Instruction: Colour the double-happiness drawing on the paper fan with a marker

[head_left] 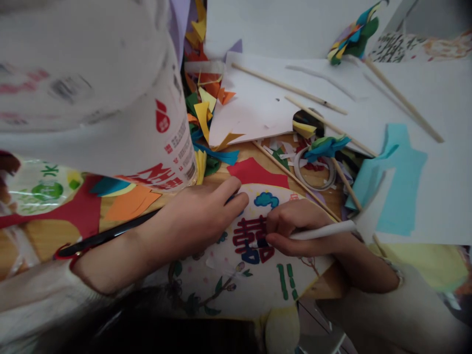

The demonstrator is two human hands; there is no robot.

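A white rounded sheet with a yellow edge (258, 300) lies on the table, bearing a large red and blue double character (254, 241), a blue cloud and flowering branches. My right hand (298, 226) is closed around a white marker pen (324, 231), its dark tip end down at the lower right of the character. My left hand (206, 211) rests over the sheet's upper left with fingers curled together. A small dark bit shows between those fingers, too hidden to name. Red paper (258, 173) sticks out beyond the sheet's top edge.
A big white tub (147, 137) stands close at the left. Wooden sticks (287, 88), a tape roll (332, 172), light-blue paper (401, 191) and coloured scraps (202, 115) lie beyond my hands. A paper pinwheel (354, 37) is at the back right. Something long and black (114, 233) lies beneath my left forearm.
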